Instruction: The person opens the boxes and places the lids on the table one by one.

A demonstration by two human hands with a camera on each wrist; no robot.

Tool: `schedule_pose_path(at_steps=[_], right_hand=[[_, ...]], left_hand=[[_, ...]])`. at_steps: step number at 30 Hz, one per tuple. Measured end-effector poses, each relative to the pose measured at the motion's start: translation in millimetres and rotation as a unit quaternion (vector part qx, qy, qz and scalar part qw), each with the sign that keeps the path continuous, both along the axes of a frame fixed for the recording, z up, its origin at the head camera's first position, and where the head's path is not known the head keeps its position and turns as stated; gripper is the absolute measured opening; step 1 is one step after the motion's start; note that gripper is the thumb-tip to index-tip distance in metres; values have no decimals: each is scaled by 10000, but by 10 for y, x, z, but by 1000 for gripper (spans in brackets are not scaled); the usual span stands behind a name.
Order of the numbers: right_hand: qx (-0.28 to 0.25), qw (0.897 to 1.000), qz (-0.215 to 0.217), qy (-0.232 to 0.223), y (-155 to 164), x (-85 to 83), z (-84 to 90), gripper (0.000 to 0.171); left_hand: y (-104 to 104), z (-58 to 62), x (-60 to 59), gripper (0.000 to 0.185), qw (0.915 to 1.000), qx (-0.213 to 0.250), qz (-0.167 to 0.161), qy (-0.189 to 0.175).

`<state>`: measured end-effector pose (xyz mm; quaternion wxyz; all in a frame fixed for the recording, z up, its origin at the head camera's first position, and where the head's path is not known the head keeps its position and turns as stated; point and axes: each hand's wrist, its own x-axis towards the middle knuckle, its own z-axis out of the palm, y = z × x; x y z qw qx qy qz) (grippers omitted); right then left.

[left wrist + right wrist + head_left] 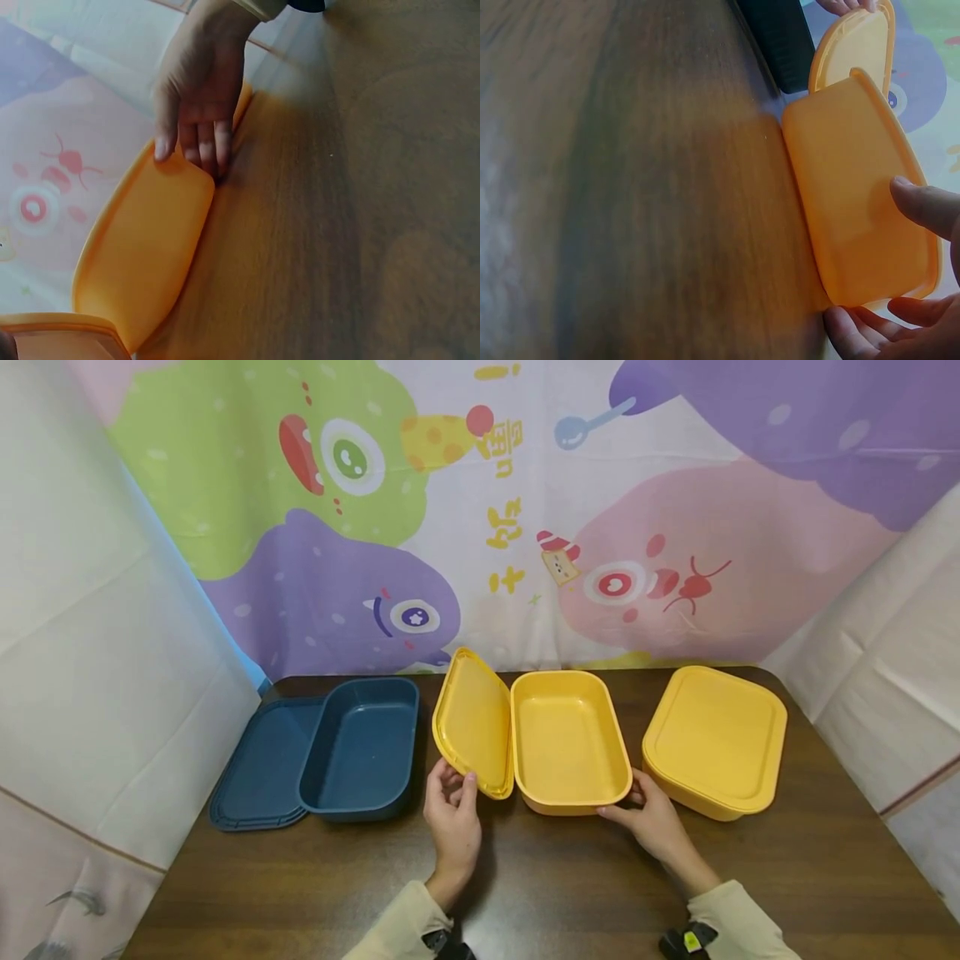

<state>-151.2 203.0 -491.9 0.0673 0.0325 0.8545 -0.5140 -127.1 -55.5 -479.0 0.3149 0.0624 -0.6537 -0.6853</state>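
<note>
One yellow lid (472, 727), tilted, long axis from 11 to 5 o'clock, pinched at its 6 o'clock edge by the left hand (454, 822). Just beside it at 3 o'clock, an open yellow box (570, 739), mouth upward, long axis near 12 to 6, gripped at its 5 o'clock corner by the right hand (654, 823). On the brown table (555, 893) at 9 o'clock, a blue box (362, 752).
</note>
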Motion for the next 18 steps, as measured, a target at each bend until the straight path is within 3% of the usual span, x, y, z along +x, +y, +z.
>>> schedule_pose_path(at_steps=[12, 18], right_hand=[[60, 10000, 2, 22, 7, -15, 17, 82], [61, 9999, 73, 63, 21, -31, 57, 78]], left_hand=[[-68, -50, 28, 33, 9966, 16, 65, -822], [-95, -66, 48, 31, 9937, 248, -117, -1087]])
